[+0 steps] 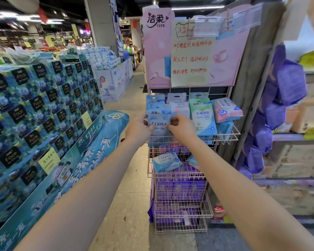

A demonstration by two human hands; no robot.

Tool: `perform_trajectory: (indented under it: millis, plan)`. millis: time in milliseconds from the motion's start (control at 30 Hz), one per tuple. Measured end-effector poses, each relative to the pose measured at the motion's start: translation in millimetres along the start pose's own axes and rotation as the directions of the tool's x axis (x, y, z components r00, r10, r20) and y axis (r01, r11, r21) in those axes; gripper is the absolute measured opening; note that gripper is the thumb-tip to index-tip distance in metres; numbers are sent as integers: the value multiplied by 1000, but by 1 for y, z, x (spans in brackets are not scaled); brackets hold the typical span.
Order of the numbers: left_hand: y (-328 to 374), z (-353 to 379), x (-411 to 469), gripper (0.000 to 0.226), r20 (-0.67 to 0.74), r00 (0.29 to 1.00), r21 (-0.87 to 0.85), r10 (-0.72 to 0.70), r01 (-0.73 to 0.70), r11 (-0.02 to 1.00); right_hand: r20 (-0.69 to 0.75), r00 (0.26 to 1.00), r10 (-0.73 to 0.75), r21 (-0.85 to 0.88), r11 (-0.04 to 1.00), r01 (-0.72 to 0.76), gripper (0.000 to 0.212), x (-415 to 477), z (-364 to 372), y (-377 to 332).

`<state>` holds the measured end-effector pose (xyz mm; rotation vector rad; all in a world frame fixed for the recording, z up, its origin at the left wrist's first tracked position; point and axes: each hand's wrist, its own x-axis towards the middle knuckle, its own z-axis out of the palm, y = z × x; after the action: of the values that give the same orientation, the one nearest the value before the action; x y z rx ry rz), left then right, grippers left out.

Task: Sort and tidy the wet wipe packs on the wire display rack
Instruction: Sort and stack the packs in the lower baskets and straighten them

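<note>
A pink wire display rack (227, 136) stands ahead with several basket tiers. In its top basket stand blue, pink and green wet wipe packs. My left hand (137, 130) and my right hand (181, 128) both grip the front blue wipe pack (159, 117) at the basket's left end, one on each side. A green pack (203, 118) stands to its right, and a pink-and-blue bulk pack (226, 109) lies tilted at the far right. Another blue pack (167, 161) lies askew on the second tier. Purple packs (179, 189) fill the lower baskets.
A tall stack of blue tissue boxes (43, 105) on a blue display base (98, 147) lines the left. Purple packs (288, 82) hang on the shelf end at the right. A pink sign board (158, 51) with a handwritten note tops the rack. The tiled aisle (132, 196) runs between.
</note>
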<state>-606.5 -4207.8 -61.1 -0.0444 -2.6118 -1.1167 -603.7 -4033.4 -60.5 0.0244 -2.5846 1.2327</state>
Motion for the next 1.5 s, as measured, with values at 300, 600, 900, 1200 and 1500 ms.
perform_trajectory:
  millis: [300,600,900,1200,1500]
  plan:
    - [-8,11,-43,24,-291,844,245,449,-388,888,-252,958,-134,99,982,164,42,-44,1,21]
    - [-70,72,-82,28,217,867,344,449,-498,796,-82,984,-157,-208,969,137,37,-97,27,118]
    - [-80,114,-84,41,328,943,498,49,-217,839,111,990,88,-281,958,-54,41,-88,31,181]
    - [-72,131,-58,48,285,951,521,-118,-50,852,144,972,188,-293,946,-140,42,-50,16,219]
    - [-76,144,-42,55,278,952,549,-131,-45,834,167,956,242,-400,903,-159,57,-8,9,241]
